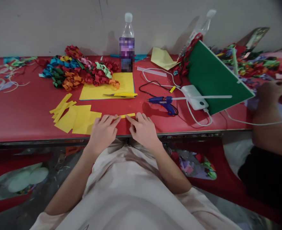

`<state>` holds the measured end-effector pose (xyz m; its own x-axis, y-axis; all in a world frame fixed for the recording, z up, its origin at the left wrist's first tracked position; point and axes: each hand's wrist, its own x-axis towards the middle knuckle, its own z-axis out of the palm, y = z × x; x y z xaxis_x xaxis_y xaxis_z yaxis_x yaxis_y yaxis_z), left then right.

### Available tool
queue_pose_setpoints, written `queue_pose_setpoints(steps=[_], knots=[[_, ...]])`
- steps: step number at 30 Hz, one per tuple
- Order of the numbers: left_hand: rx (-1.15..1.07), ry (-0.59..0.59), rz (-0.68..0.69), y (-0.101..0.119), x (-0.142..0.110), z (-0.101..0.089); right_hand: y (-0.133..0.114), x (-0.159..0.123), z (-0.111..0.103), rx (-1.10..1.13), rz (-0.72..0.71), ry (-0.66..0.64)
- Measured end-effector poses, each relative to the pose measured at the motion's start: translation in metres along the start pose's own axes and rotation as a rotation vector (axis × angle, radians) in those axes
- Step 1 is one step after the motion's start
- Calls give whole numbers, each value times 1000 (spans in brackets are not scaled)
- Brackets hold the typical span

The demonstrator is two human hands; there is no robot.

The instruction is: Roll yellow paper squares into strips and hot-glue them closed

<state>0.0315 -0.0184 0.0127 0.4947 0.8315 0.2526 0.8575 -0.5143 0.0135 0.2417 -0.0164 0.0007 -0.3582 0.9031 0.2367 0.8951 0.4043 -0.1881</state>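
Note:
At the table's front edge, a folded narrow yellow paper strip (128,115) lies between my two hands. My left hand (105,129) has its fingertips pressed on the strip's left end. On the other side my right hand (144,127) presses the strip with its index fingertip, the thumb bent beneath. Several yellow paper pieces (80,119) and narrower strips (62,107) lie left of my left hand. Beyond the hands, a yellow utility knife (124,95) rests on a yellow sheet (93,92). A blue glue gun (163,101) with a long glue stick lies right of the knife.
Curled paper chains (71,68) are heaped at the back left, beside a bottle (127,60). A green board (215,76) leans at right, near a white power bank (193,97) with cables. Another person's arm (267,111) reaches in at far right.

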Motion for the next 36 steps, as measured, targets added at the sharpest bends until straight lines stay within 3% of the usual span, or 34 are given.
queue_pose_setpoints(steps=[6,10,14,16,18,20,22,24,26,28,30,32,34,36], knots=[[-66,-12,0,-13,-17,-3,11,-13,4,-11,71,42],[-122,-1,-4,-15,-20,4,15,3,6,150,117,108],[-166,35,6,-19,-24,7,17,25,4,265,105,29],[-162,92,-37,-24,-33,7,15,31,2,345,104,18],[-122,177,-169,-29,-47,6,8,40,-1,471,93,68],[-79,224,-274,-32,-61,6,-9,58,-3,616,43,133],[-72,199,-256,-32,-72,8,-36,91,0,721,-38,143],[-95,146,-164,-30,-76,10,-73,137,9,763,-120,39],[-105,130,-129,-30,-77,12,-113,186,24,724,-163,-169],[-109,147,-131,-35,-78,12,-147,227,36,697,-181,-227],[-138,177,-131,-43,-81,13,-166,247,41,670,-180,-219],[-205,214,-104,-51,-87,13,-166,243,37,660,-169,-154],[-295,297,-93,-55,-92,13,-147,218,23,669,-192,-82],[-397,430,-174,-54,-91,11,-117,180,6,709,-354,-57]])
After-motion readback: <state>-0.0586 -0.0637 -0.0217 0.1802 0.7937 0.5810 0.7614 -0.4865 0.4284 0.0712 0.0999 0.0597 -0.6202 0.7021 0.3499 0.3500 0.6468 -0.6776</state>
